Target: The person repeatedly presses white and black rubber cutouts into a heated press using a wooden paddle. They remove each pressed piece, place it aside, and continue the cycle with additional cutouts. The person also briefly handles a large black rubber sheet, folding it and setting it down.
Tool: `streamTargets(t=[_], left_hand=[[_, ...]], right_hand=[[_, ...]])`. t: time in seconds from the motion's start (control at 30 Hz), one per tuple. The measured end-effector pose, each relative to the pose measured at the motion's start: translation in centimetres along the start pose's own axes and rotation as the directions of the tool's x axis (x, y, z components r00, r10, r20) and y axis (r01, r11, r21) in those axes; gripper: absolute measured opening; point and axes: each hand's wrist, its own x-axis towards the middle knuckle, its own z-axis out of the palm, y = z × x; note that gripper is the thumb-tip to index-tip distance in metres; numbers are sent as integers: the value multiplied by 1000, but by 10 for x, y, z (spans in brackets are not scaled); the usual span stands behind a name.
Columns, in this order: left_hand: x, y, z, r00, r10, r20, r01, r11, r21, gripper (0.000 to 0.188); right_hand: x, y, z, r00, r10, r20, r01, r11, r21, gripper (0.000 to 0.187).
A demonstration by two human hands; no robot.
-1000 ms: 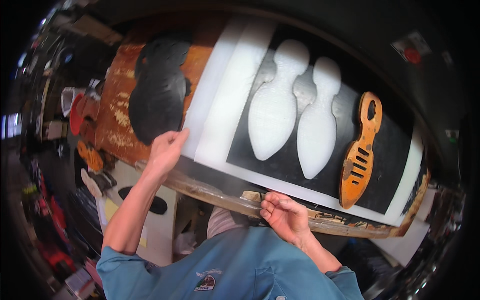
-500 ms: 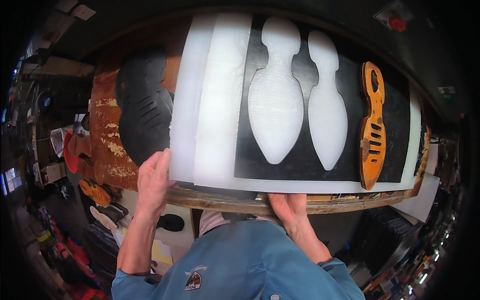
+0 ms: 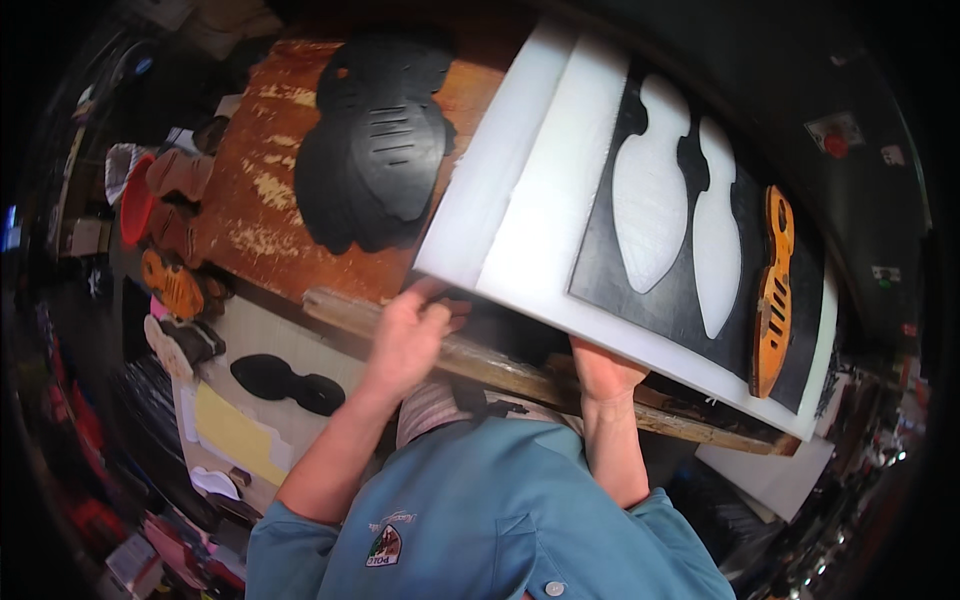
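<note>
A thick white board (image 3: 500, 268) lies at an angle on the worktable. My left hand (image 3: 408, 335) is at its near left corner, fingers apart and loosely curled, one fingertip by the corner. Under the front edge is my right hand (image 3: 606, 370), palm up; its fingers are hidden beneath the board. On the board rests a black sheet (image 3: 590, 240) with two white sole-shaped areas, a wide one (image 3: 650, 195) and a narrower one (image 3: 717, 235). An orange sole-shaped cutting die (image 3: 774, 300) with slots stands at the sheet's right side.
Left of the board, black slotted sole pieces (image 3: 375, 150) are stacked on the worn brown tabletop (image 3: 262, 215). A wooden beam (image 3: 490, 365) runs along the front. At lower left are a black sole piece (image 3: 285, 385), yellow paper (image 3: 235, 430) and another orange die (image 3: 172, 285).
My left hand has loosened from the corner and its fingers have spread. The whole view has turned, so the board now slants down to the right. My right hand stays under the front edge.
</note>
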Motion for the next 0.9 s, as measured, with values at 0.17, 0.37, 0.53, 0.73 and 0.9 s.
streamTargets(t=[0.17,0.37,0.53,0.73,0.9], left_hand=[[-18,-19,33,991,136,-5,-129,954,272,44],[-21,-15,48,995,102,-12,-90,919,384,56],[-3,-20,60,966,257,-11,-210,812,544,51],[5,-28,72,888,444,117,-300,368,880,29],[0,-23,80,959,193,207,-265,360,894,37]], right_hand=[[10,-3,-4,1000,-26,12,27,995,-93,63],[18,-6,-6,999,48,7,-46,992,-120,55],[22,-9,-6,999,31,-28,-33,998,-51,64],[24,-4,-5,997,-25,-68,15,989,-150,56],[22,-4,-1,991,-34,-127,21,994,-105,51]])
